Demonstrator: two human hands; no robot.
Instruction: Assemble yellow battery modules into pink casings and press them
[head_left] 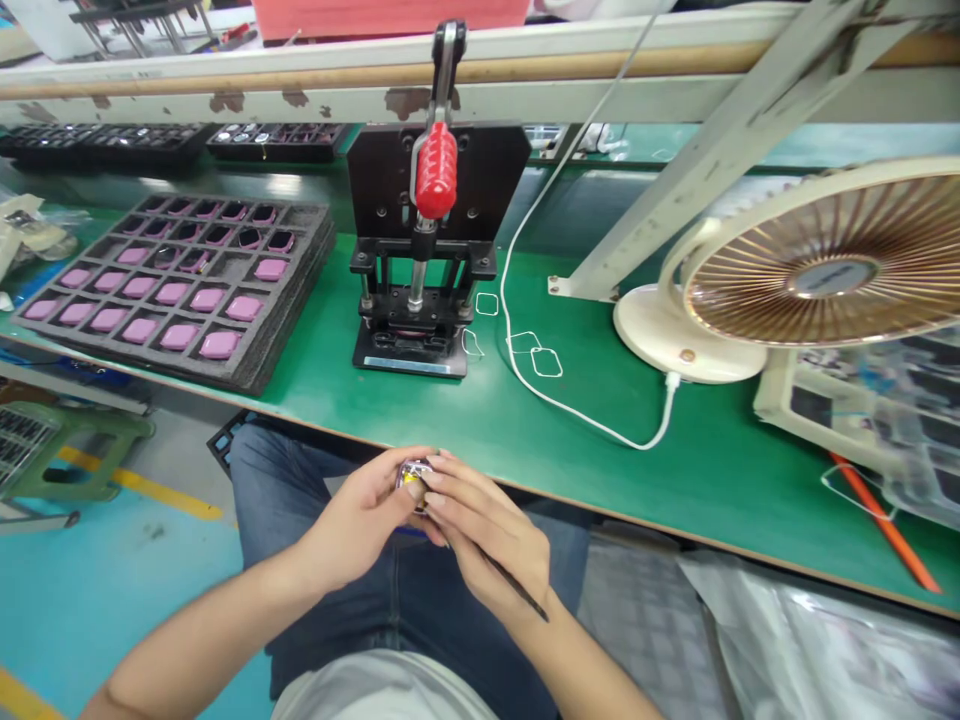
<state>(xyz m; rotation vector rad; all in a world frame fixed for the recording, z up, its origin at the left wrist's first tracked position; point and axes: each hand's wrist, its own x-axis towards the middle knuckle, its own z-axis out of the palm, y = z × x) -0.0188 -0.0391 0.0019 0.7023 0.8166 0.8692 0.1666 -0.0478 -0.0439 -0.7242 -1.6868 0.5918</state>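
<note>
Evidently mid-job on one piece: a small rounded case with a purplish rim and yellow inside [409, 476] sits above the lap, just off the near edge of the green table [585, 480], its inner parts exposed. Left hand [351, 525] curled round it, thumb pressed on top; right hand [491, 530] nearly closed, a thin dark stick [517, 582] gripped under its fingers, fingertips against the case. Closing up seems left to do, by my judgement; fingers hide the stick's tip and much of the interior. Ahead and left of the left hand, a grey foam compartment tray [281, 335] bears pink rounded pieces nearer, dark-faced ones farther; which are finished, cannot tell. Straight beyond both hands, a black metal lever press with a red grip [416, 305]. Thin white rounded-square rings [547, 376] lie beyond the right hand. A white cable [507, 300] curves past them to a cream fan with gold blades [832, 275], far right; likely a snag for forward-right reaches.
</note>
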